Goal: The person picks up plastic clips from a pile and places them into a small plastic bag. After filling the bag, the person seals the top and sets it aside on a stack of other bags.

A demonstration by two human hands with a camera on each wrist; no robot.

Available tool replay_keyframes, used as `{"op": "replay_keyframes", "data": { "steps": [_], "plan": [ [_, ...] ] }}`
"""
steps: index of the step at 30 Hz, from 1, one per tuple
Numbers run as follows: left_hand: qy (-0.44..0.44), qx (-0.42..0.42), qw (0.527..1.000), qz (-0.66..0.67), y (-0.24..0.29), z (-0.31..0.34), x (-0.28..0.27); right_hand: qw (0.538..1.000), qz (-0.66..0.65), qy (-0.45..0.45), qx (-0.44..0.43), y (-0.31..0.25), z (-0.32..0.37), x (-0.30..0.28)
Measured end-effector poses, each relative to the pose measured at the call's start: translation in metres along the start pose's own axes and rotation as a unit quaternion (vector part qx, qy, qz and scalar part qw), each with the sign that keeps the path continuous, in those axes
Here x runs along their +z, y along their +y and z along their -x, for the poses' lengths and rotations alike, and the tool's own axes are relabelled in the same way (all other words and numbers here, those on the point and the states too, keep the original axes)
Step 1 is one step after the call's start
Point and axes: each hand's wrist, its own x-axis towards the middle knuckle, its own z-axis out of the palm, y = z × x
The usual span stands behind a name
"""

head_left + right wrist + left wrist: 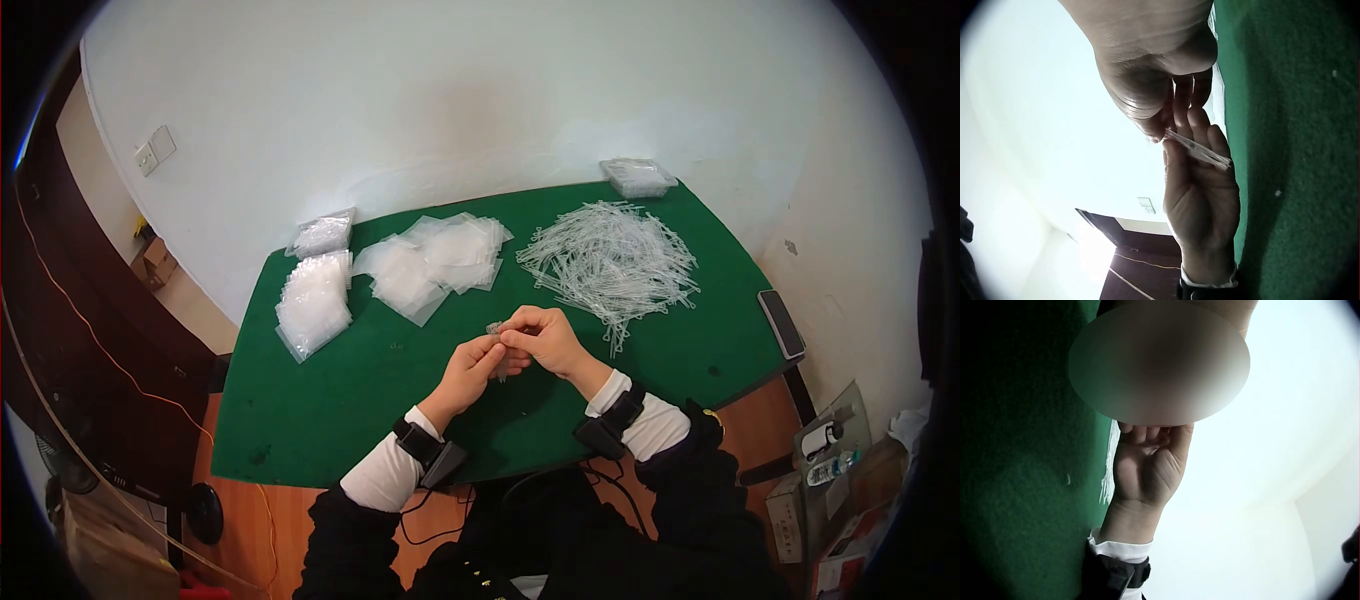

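Right wrist view: the right hand [1147, 50] pinches one end of a slim bundle of clear plastic strips [1209, 155] that the left hand [1205, 206] holds between thumb and fingers; should either grip loosen, such smooth strips could skew or slip out.

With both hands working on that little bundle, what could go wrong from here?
The thin clear strips poke out between left hand and right hand, so one might slip out if the grip loosens. The loose pile trails toward the right wrist, where a sleeve could snag it. The phone lies at the table's edge and might fall if bumped.
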Motion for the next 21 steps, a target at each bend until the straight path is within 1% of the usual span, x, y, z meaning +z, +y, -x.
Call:
{"op": "replay_keyframes", "data": {
  "steps": [7, 18, 21],
  "plan": [
    [0.005, -0.017, 0.999, 0.046, -0.0025, -0.0010, -0.0010, 1.000, 0.003, 0.001, 0.007, 0.0028, -0.0009, -0.0015],
    [0.005, -0.009, 0.999, 0.041, -0.0028, -0.0019, -0.0016, 1.000, -0.006, 0.012, 0.005, 0.0036, -0.0015, -0.0009],
    [0.002, 0.003, 1.000, 0.012, -0.0041, -0.0017, -0.0028, 0.999, 0.043, -0.002, -0.030, 0.0025, -0.0013, -0.0009]
  ]
}}
